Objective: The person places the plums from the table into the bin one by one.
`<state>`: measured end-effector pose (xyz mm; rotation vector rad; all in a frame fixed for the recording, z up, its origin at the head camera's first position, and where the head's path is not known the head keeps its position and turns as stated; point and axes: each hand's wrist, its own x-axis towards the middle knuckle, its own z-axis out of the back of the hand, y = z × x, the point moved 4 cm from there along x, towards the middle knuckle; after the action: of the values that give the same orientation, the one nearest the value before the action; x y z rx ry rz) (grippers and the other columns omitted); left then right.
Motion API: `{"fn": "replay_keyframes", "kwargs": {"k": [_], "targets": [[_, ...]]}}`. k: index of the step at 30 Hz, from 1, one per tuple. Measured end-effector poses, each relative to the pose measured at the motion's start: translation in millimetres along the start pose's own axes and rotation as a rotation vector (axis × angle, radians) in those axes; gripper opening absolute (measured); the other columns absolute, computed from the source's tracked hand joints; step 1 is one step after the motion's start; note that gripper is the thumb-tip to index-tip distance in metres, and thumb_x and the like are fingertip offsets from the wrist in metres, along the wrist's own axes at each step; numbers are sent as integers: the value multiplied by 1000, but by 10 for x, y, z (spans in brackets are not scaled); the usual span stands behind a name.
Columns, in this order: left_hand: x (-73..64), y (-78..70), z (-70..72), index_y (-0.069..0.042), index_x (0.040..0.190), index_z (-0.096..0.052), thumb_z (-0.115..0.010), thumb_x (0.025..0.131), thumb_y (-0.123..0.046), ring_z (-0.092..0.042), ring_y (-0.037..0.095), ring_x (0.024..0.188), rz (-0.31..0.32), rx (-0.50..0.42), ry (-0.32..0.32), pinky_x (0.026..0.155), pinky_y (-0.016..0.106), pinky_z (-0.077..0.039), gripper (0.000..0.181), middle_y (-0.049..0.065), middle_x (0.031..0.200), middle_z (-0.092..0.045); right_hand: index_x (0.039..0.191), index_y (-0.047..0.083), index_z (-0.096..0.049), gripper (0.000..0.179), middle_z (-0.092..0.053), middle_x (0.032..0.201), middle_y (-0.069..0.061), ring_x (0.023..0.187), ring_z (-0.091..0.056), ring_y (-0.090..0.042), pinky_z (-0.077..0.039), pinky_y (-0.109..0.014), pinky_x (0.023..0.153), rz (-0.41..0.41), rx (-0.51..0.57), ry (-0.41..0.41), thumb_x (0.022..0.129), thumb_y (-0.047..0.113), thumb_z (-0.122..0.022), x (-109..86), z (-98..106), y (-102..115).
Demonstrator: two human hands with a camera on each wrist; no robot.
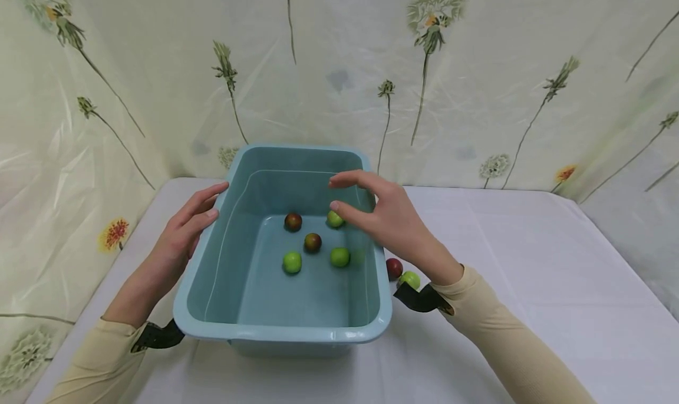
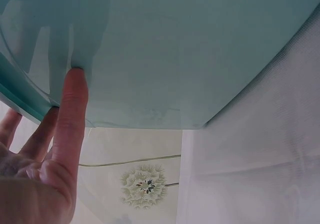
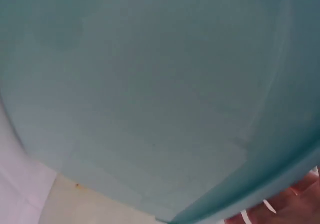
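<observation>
A light blue plastic basin (image 1: 282, 333) stands on the white-covered table. In it lie several small round fruits: two dark red ones, such as the red fruit (image 1: 312, 243), and green ones, such as the green fruit (image 1: 292, 262). My left hand (image 1: 175, 239) touches the basin's left side near the rim, and its extended fingertips meet the outer wall in the left wrist view. Over the right rim reaches my right hand (image 1: 389, 215), thumb and fingers apart with nothing between them. Below its thumb is another green fruit (image 1: 335, 219), partly hidden.
Right of the basin, under my right wrist, a dark red fruit (image 1: 394, 269) and a green fruit (image 1: 409, 280) lie on the white tablecloth (image 1: 530, 286). Behind the table hangs a flower-printed sheet (image 1: 329, 97). Black straps circle both wrists.
</observation>
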<state>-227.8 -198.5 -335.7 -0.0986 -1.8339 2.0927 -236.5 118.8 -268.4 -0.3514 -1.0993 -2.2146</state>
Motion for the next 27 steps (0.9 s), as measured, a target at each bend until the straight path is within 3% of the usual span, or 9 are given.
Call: {"fn": "replay_keyframes", "kwargs": {"k": [9,18,27], "targets": [[-3,-10,-4,-29,153,-34,-39,106,-34,-50,23,121,0,11,-1,84,30,-52,48,9,152,-32,127,21,-64,35,-63,123,7,117,-53,-12,-38,-44,99,-36,6,-108,93,23,-70,-159,193,-93],[-4,-2,-9,-29,153,-33,-39,106,-35,-49,23,122,2,4,6,86,30,-51,48,9,153,-31,125,18,-66,33,-65,120,7,111,-58,-14,-41,-39,95,-14,-31,-208,92,18,-70,-287,292,-198],[0,5,0,-29,153,-34,-39,106,-34,-51,23,121,-5,10,3,85,30,-52,47,9,152,-33,122,20,-67,28,-65,117,11,108,-58,-9,-41,-29,93,-53,-71,-238,94,21,-69,-431,383,-317]]}}
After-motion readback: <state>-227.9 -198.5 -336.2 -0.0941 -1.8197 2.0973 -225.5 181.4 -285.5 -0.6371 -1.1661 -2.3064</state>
